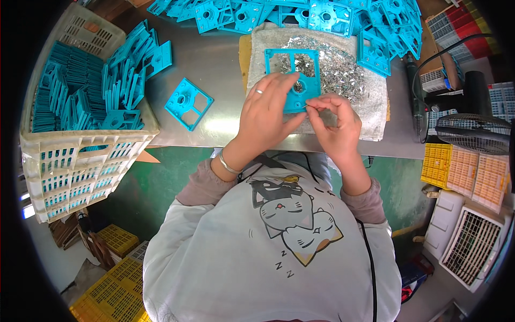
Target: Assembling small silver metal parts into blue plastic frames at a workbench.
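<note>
We see the left hand (pixel 266 110) gripping a flat teal plastic frame (pixel 293 78) by its lower left edge, fingers curled over the face and thumb beneath, so the frame is held just above a grey cloth (pixel 370 110) on the metal table (pixel 214 64). The right hand (pixel 336 124) sits close against the frame's lower right corner, its thumb and forefinger pinched narrow on something small and thin that we cannot make out. The cloth is strewn with small shiny metal bits (pixel 338 67) directly behind the frame. A second teal frame (pixel 188 103) lies flat and alone on the bare table to the left of the hands. Along the far edge of the table a loose heap of the same frames (pixel 300 13) is piled. At the left a pale slatted crate (pixel 70 161) stands packed with more frames on edge. A black fan (pixel 472 131) stands at the right.
</note>
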Available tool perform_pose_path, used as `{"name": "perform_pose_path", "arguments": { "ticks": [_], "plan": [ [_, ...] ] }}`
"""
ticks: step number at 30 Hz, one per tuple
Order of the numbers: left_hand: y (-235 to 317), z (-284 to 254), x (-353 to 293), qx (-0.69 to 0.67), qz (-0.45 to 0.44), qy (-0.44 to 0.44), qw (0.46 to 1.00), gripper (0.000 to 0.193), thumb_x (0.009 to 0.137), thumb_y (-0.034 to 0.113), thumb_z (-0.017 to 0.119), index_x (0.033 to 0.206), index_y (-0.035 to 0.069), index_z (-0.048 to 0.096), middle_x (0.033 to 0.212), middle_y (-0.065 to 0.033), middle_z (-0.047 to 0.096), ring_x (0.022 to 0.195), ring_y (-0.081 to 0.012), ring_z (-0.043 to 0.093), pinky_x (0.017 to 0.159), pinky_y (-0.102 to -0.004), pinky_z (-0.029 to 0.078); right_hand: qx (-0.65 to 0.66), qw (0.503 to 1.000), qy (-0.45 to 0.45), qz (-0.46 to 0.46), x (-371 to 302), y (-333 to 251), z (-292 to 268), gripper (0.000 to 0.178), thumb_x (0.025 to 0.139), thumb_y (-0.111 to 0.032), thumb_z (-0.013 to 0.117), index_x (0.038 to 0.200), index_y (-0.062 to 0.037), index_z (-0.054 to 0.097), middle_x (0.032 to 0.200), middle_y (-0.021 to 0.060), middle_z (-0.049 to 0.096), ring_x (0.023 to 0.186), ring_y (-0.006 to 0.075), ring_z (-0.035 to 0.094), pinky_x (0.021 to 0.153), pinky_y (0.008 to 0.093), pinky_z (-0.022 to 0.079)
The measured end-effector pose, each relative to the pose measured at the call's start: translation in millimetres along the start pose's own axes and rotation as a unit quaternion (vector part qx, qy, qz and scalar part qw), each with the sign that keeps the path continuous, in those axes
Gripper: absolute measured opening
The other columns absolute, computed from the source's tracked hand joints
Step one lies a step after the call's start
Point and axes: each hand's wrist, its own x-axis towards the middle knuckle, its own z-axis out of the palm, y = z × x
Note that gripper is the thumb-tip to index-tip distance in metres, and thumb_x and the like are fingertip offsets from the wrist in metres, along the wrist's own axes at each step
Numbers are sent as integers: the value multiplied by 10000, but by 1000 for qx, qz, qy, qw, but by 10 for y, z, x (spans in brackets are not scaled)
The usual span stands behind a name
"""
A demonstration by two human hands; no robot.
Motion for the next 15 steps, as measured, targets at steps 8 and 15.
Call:
{"name": "perform_pose_path", "arguments": {
  "ticks": [8,15],
  "plan": [
    [109,-74,52,48,52,8,997,745,686,209,858,1342,15,561,1172,-126,660,1090,-325,623,911,-434,501,-35,991,-4,-132,47,-73,-86,246,791,23,772,988,-5,627,927,117,720,801,270,716,687,360,573],
    [87,-55,37,23,28,22,999,763,715,270,855,1359,9,538,1187,-131,665,1089,-334,619,924,-436,497,-164,937,-125,-281,96,-181,-251,222,807,-21,684,1014,58,671,1053,189,723,926,325,718,789,425,586]
  ]
}}
